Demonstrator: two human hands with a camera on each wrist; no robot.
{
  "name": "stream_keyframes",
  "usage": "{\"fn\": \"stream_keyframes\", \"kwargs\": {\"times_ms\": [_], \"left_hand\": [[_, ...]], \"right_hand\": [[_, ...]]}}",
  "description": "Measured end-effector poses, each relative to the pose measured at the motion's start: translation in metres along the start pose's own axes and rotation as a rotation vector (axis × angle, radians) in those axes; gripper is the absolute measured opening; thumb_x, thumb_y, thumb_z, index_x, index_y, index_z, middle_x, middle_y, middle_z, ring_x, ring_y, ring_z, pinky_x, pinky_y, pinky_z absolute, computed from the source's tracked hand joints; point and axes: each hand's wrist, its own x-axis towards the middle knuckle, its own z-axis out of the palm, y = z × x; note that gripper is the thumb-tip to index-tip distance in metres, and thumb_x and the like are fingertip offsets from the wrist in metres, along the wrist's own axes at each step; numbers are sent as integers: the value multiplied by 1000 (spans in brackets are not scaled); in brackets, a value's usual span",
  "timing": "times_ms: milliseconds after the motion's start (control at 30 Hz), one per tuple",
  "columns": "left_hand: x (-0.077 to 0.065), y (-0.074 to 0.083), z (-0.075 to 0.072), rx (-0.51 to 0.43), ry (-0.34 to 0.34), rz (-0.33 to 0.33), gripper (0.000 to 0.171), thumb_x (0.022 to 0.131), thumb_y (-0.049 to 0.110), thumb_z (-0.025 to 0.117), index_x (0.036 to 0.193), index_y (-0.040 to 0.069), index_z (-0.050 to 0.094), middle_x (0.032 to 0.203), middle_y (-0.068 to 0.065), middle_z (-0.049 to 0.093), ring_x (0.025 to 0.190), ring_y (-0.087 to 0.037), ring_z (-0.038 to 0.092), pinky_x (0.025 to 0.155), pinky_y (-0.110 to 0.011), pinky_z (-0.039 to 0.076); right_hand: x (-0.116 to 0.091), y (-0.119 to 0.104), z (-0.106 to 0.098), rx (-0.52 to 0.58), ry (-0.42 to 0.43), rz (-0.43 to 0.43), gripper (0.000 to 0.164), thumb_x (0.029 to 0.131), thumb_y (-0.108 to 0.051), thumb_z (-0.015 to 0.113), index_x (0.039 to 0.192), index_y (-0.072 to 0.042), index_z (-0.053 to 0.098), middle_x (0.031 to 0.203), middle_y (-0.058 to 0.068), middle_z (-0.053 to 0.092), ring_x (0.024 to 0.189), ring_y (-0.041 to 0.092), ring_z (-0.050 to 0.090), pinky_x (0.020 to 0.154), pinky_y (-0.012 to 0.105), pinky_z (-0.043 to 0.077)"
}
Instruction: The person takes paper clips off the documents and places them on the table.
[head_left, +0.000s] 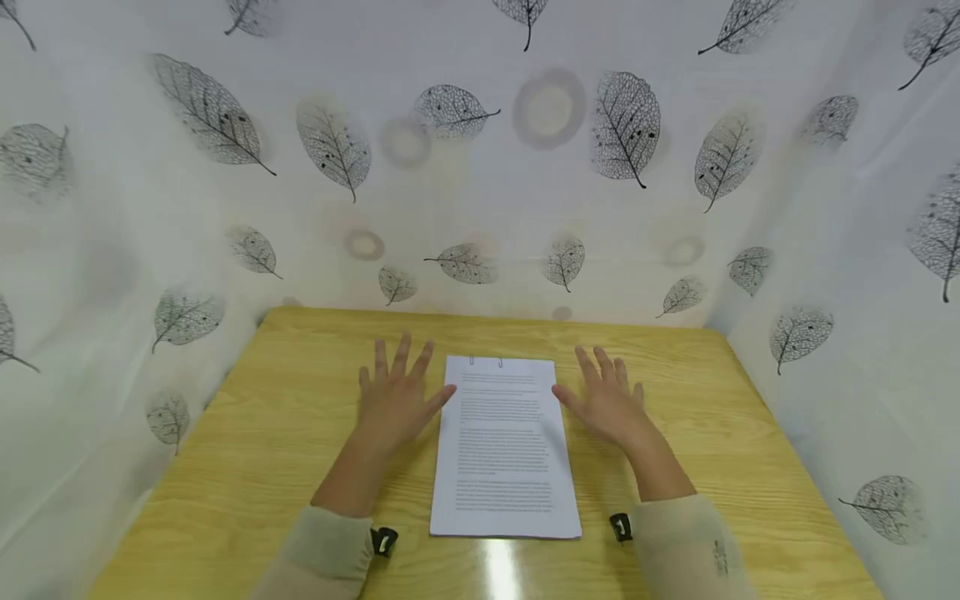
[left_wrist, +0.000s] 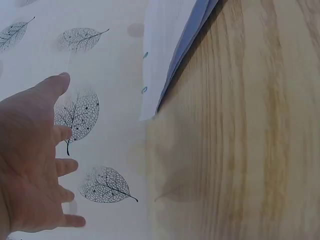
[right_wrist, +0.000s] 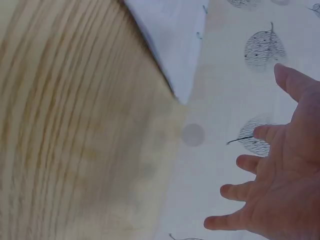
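Observation:
A stack of printed paper (head_left: 502, 450) lies on the wooden table, with two paper clips (head_left: 500, 362) on its top edge. To its left, my left hand (head_left: 396, 402) has its fingers spread; the thumb tip appears over the stack's left edge, though contact is unclear. On the other side my right hand (head_left: 606, 406) is spread likewise, thumb near the right edge. Both palms look empty in the wrist views, where the left hand (left_wrist: 30, 155) and right hand (right_wrist: 285, 170) appear apart from the paper's corner.
The wooden table (head_left: 292, 417) extends around the stack. White leaf-patterned sheeting (head_left: 480, 192) hangs behind it and along both sides. A black wrist camera shows at the left cuff (head_left: 385, 542) and another at the right cuff (head_left: 621, 527).

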Motion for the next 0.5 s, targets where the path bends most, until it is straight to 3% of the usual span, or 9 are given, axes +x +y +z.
{"fn": "stream_keyframes", "kwargs": {"times_ms": [167, 333, 500], "left_hand": [[-5, -3, 1, 4, 20, 8, 82, 106, 71, 48, 172, 24, 32, 184, -14, 13, 168, -53, 8, 128, -79, 20], [-8, -8, 9, -2, 12, -2, 71, 108, 61, 53, 162, 15, 50, 178, -18, 32, 165, -54, 22, 126, -77, 28], [-10, -9, 13, -36, 22, 0, 60, 108, 52, 59, 154, 13, 58, 169, -18, 47, 162, -53, 29, 124, -75, 31]], "right_hand": [[21, 12, 8, 10, -49, -41, 90, 110, -58, 52, 174, -8, 15, 180, 28, 12, 164, 61, 9, 124, 86, 12], [46, 19, 19, 74, -99, -93, 86, 110, -43, 60, 171, 1, 19, 175, 36, 20, 162, 58, 21, 129, 74, 23], [69, 18, 28, 100, -155, -66, 89, 108, -37, 66, 171, 0, 17, 172, 38, 23, 160, 59, 25, 129, 71, 29]]}}
